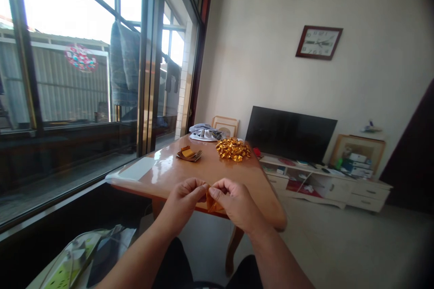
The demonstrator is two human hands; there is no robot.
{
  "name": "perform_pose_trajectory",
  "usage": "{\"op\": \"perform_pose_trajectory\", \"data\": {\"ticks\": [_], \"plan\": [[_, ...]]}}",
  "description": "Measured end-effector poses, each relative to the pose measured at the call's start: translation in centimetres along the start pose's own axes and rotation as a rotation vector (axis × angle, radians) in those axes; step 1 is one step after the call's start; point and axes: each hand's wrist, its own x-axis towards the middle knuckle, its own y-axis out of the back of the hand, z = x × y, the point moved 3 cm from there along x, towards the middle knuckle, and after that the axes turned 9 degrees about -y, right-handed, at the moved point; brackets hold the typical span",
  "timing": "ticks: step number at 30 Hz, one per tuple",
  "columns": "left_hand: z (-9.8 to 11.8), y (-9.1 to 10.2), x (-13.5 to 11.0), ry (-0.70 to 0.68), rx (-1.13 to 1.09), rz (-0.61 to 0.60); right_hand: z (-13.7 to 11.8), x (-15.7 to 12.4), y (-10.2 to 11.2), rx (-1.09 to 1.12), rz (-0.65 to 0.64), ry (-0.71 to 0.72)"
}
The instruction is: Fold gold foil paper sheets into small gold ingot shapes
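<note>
A small piece of shiny gold foil paper (213,204) is pinched between my two hands, just in front of the table's near edge. My left hand (187,196) grips its left side with thumb and forefinger closed. On the other side, my right hand (232,196) pinches it the same way, the fingertips of both hands almost touching. Part of the foil is hidden behind the fingers. Farther back on the table lie a stack of gold and brown paper sheets (189,154) and a heap of folded gold foil pieces (233,149).
The wooden table (257,185) carries folded cloth (206,132) at its far end and a pale sheet (137,168) at left. A television (291,135) stands on a white cabinet (334,189). Windows line the left; a power strip (64,271) lies at lower left.
</note>
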Motion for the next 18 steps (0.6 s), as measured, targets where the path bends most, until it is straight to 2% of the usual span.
{"op": "perform_pose_trajectory", "data": {"ticks": [3,8,13,18], "plan": [[-0.21,0.04,0.01,-0.003,0.008,-0.042,-0.25,0.02,-0.01,-0.039,0.018,0.016],[-0.48,0.01,-0.12,0.037,-0.062,-0.108,0.10,-0.21,0.17,0.103,-0.072,-0.035],[-0.82,0.04,-0.01,0.072,-0.151,-0.024,0.49,-0.17,0.27,0.167,-0.077,-0.041],[-0.68,0.05,0.04,0.050,-0.122,0.100,0.68,0.06,0.38,0.159,0.018,-0.002]]}}
